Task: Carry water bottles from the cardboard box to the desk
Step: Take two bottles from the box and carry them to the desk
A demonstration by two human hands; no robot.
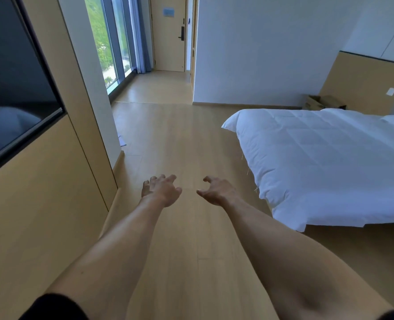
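Bare forearms, short black sleeves (55, 307) (both arms).

White bed (330, 158) right; door (168, 33) far; window (106, 47) left.

Both bare arms reach forward above the light wooden floor (186, 146). The left hand (161, 190) and the right hand (216, 191) hold nothing, with fingers spread and loosely curled, a little apart from each other. On the right stands a bed with a white quilted duvet (325, 162). Behind it, by the wall, an open brown cardboard box (323, 102) sits. A pale wooden door (168, 35) is far ahead.
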